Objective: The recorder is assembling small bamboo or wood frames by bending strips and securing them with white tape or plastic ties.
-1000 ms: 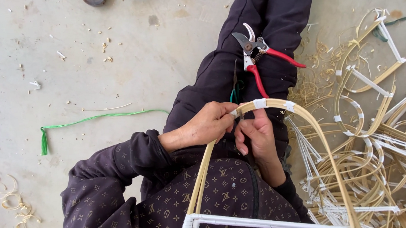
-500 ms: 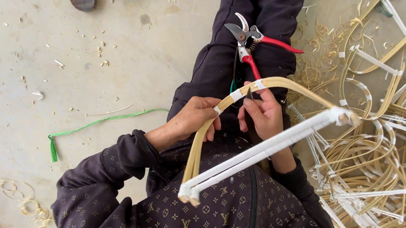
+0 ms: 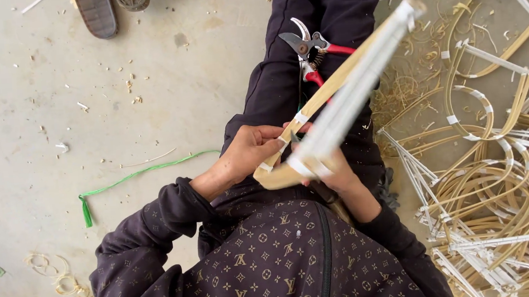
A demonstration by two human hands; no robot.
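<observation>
Both hands grip the taped bend of a bamboo frame over your lap.

Your left hand (image 3: 249, 152) has its fingers (image 3: 271, 143) curled around the cane just beside a white tape wrap (image 3: 300, 118); your right hand (image 3: 334, 173) is clenched under the bamboo frame (image 3: 358, 67) where the bend meets the white-wrapped bar, though its fingertips are hidden behind the cane. Keep the thumb pressed on the tape edge so it lies flat, and hold the bend firm with the right so the frame, tilted up and away to your right, does not twist. The red-handled pruning shears (image 3: 310, 49) rest on your leg just beyond the hands, within reach. To your right, on the floor (image 3: 86, 86), lies a pile of finished frames (image 3: 496, 182); a green strip (image 3: 136, 176) lies on your left.
</observation>
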